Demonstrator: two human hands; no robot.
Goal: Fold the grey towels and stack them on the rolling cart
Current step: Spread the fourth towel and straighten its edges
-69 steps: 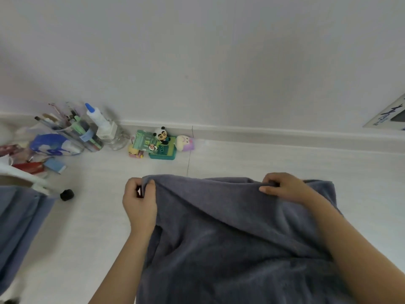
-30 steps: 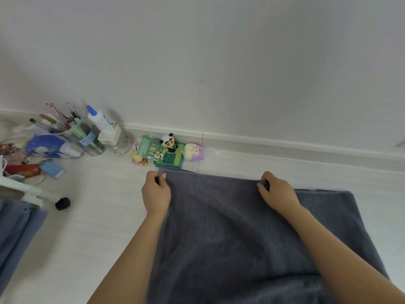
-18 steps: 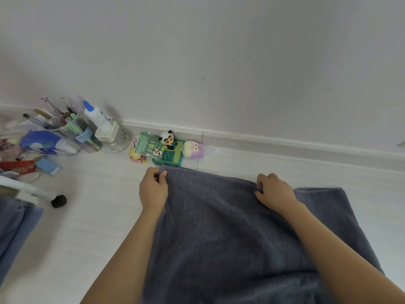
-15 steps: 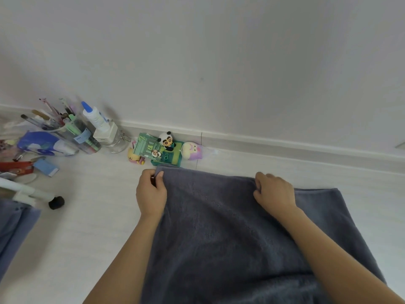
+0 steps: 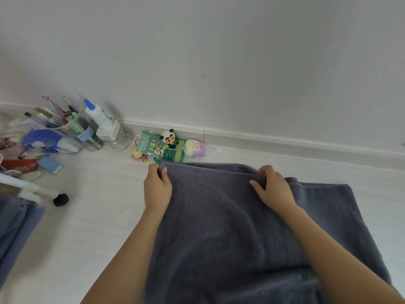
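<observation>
A dark grey towel (image 5: pixel 223 227) lies spread on the pale floor in front of me, its upper layer doubled over a wider lower layer that sticks out to the right. My left hand (image 5: pixel 157 187) pinches the far left corner of the upper layer. My right hand (image 5: pixel 272 189) grips the same far edge further right. Another grey towel (image 5: pixel 13 229) hangs at the left edge beside the white frame of the rolling cart (image 5: pixel 28 187), whose black caster (image 5: pixel 61 199) rests on the floor.
Against the wall stand small toys (image 5: pixel 168 145), a glass jar with a glue bottle (image 5: pixel 105 126), a clear cup of pens (image 5: pixel 72 128) and loose stationery (image 5: pixel 43 165). The baseboard (image 5: pixel 306 145) runs just beyond the towel's far edge.
Both hands carried the towel's edge forward and laid it down flat near the toys. Since half a second ago they have barely moved.
</observation>
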